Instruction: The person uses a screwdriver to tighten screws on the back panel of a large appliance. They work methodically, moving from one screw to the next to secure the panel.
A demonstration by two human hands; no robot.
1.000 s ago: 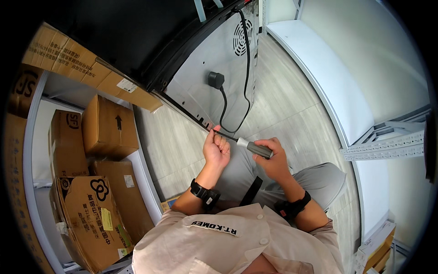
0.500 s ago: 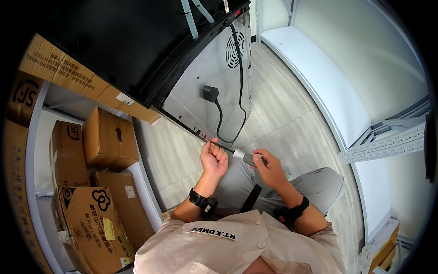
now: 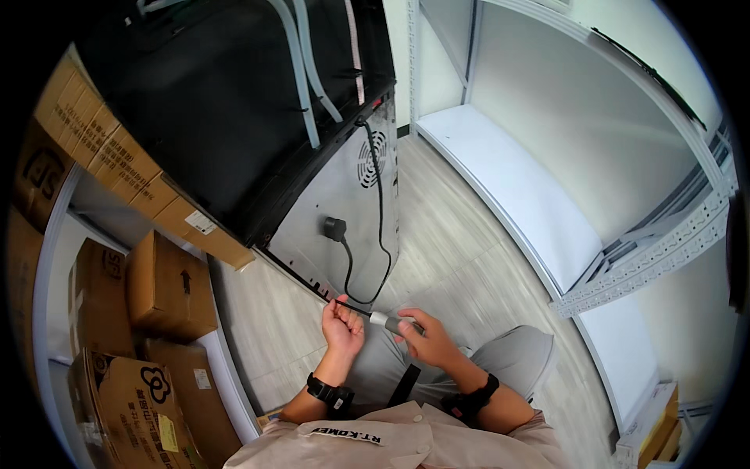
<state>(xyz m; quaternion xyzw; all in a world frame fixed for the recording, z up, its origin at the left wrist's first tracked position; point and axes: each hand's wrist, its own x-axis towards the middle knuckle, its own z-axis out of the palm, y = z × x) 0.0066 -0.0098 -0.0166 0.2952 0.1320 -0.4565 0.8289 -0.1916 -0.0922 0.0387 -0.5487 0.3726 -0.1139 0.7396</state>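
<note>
My right hand (image 3: pixel 431 341) is closed around the grey handle of a screwdriver (image 3: pixel 396 322). Its dark shaft points left toward the lower edge of a large machine's pale metal panel (image 3: pixel 305 211). At the tip end, my left hand (image 3: pixel 344 328) has its thumb and forefinger pinched on the shaft, the other fingers curled in. The fingertips hide the very tip and whatever it touches. Above the hands, a black power cord (image 3: pixel 383 227) hangs in a loop against the panel, its plug (image 3: pixel 334 228) dangling free.
The machine's black top (image 3: pixel 211 102) carries two pale tubes (image 3: pixel 291 47). Cardboard boxes (image 3: pixel 172 285) fill the shelf on the left, and more cartons (image 3: pixel 125 168) stand along the machine. White metal shelving (image 3: pixel 508 184) curves along the right. Wood-look floor (image 3: pixel 445 227) lies between.
The view has tilted upward, showing more of the machine's top and the right shelving. Both hands keep their grip on the screwdriver, its tip still by the panel's lower edge.
</note>
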